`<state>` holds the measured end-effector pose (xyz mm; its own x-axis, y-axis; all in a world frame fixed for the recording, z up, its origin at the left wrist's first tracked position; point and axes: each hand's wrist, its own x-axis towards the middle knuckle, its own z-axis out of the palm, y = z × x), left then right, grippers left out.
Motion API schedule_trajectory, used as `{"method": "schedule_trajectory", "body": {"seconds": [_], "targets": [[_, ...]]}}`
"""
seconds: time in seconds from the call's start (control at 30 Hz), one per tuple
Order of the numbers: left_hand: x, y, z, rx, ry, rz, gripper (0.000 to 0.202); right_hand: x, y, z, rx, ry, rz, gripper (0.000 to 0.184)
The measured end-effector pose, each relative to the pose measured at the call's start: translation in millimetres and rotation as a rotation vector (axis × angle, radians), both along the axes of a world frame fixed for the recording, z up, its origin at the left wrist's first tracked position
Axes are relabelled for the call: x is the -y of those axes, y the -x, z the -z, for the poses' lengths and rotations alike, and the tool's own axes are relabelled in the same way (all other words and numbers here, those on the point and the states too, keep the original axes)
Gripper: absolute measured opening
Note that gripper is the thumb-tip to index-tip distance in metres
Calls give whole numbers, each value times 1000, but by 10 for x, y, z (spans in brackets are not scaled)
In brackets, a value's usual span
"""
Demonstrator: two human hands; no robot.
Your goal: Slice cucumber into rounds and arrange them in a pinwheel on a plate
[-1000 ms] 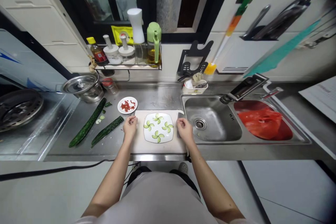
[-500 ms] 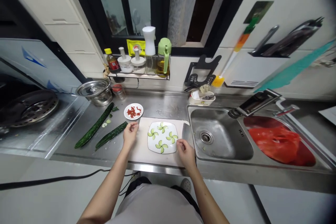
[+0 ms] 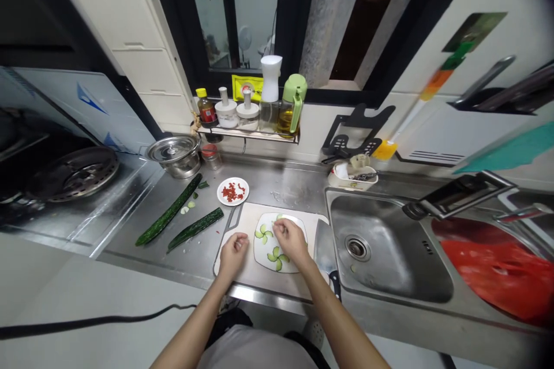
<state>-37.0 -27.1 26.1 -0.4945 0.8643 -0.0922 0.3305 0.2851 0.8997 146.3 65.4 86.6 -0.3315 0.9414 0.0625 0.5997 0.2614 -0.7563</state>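
Note:
A white square plate (image 3: pixel 262 256) carries pinwheels of cucumber slices (image 3: pixel 277 258) and rests on a pale cutting board (image 3: pixel 246 216). Over the plate's upper part is my right hand (image 3: pixel 291 237), its fingertips pinched together beside a pinwheel and covering part of the pattern. Whatever is in that pinch is too small to make out. My left hand (image 3: pixel 234 252) hovers left of the plate with fingers curled together; their contents cannot be seen. A small white dish (image 3: pixel 221 196) of chopped red bits (image 3: pixel 234 191) stands behind the board. On the board's right lies a cleaver (image 3: pixel 324 247).
One long cucumber (image 3: pixel 169 216) and a shorter cucumber piece (image 3: pixel 195 229) lie to the left, with a few cucumber scraps (image 3: pixel 185 209). A lidded steel pot (image 3: pixel 175 155) stands behind them. The sink (image 3: pixel 389 253) is on the right; a seasoning shelf (image 3: pixel 251 134) hangs at the back.
My right hand has moved from the plate's right edge to over its upper part. My left hand has come nearer the plate, away from the dish. The camera view has shifted.

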Motion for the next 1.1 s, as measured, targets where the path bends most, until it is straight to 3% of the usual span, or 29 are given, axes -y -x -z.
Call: {"method": "schedule_trajectory", "body": {"seconds": [0.1,0.23,0.47,0.7,1.1], "targets": [[69,-118,7,56,5,-3,28,-436,400,-65,127,-44,-100,21],[49,-206,-35,138,7,-19,30,-882,940,-24,340,-60,-210,21],[-42,-253,-66,238,-14,-93,36,-1228,1576,267,508,-46,-300,24],[9,-157,-11,256,4,-126,43,-1349,1830,494,527,-115,-318,26],[66,-17,-64,302,-20,-205,45,-1433,1918,592,519,-140,-395,23]]}}
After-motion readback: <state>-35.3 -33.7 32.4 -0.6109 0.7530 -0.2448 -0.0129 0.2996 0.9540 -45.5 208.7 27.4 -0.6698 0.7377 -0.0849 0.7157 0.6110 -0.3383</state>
